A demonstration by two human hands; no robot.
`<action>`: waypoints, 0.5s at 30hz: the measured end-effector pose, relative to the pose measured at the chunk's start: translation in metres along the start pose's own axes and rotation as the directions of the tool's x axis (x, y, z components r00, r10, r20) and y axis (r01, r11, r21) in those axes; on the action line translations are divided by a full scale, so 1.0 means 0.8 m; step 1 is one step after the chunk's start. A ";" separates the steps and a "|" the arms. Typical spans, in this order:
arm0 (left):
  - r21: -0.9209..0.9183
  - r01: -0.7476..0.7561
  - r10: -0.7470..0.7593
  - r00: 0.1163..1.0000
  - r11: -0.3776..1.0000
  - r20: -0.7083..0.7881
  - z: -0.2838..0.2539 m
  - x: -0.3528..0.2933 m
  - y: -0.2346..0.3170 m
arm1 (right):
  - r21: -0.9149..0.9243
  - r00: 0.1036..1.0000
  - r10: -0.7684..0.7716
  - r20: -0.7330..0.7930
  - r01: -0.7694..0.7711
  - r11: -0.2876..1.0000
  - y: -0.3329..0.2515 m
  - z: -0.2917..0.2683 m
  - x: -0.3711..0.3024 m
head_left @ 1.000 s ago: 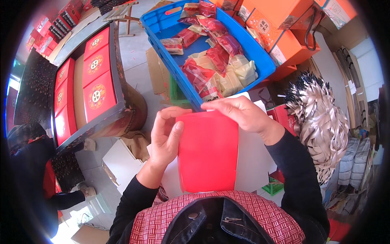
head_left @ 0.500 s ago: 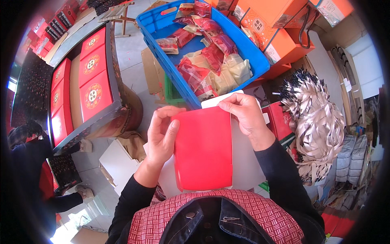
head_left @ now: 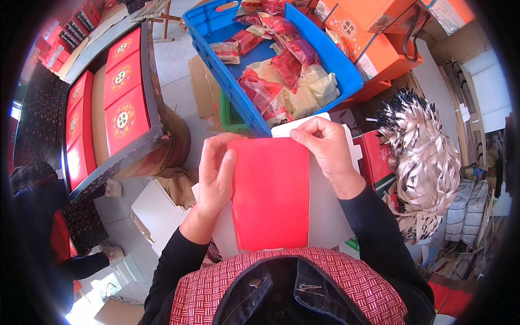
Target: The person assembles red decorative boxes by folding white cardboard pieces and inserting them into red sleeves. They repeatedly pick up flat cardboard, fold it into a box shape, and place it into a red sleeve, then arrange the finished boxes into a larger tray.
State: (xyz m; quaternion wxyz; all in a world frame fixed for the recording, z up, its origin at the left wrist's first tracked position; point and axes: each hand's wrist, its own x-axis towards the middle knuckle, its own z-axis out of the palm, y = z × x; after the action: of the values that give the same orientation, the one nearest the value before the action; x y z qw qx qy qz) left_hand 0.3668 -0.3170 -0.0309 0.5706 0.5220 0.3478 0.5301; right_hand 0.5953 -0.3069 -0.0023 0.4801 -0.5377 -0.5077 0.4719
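Note:
A plain red cardboard box (head_left: 271,195), its broad face turned up, lies in front of my body. My left hand (head_left: 216,170) holds its far left corner, with the fingers curled over the edge and the thumb along the side. At the far right corner my right hand (head_left: 327,149) pinches the edge between thumb and fingers. A white flap (head_left: 284,129) sticks out past the box's far edge, beside my right fingers. The box's underside is hidden.
Beyond the box stands a blue plastic crate (head_left: 216,62) holding several red and cream packets. At left is a large carton of red boxes (head_left: 124,122), with a person (head_left: 38,233) beside it. A bundle of pale ribbons (head_left: 425,168) and orange boxes (head_left: 374,59) are on the right.
Both hands keep their hold on the red box, with only slight finger shifts. The whole view has moved a little, and the person at left has shifted slightly.

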 end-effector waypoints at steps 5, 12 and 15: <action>-0.067 -0.064 0.064 0.998 0.996 0.010 -0.006 0.000 -0.006 | -0.030 0.967 -0.155 0.200 0.164 0.986 -0.014 -0.003 -0.010; -0.002 -0.109 0.109 0.991 0.994 0.073 -0.006 0.002 -0.005 | 0.024 0.983 -0.154 0.102 0.152 0.988 -0.009 0.020 -0.038; -0.047 -0.016 0.020 0.996 0.999 0.083 -0.011 0.002 -0.004 | 0.043 0.987 -0.133 0.091 0.129 0.991 -0.004 0.027 -0.040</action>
State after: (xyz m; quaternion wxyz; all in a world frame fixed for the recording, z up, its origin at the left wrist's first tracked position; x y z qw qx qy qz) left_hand 0.3594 -0.3130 -0.0360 0.5916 0.5333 0.3065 0.5211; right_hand 0.5724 -0.3381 -0.0008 0.4955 -0.4713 -0.5551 0.4735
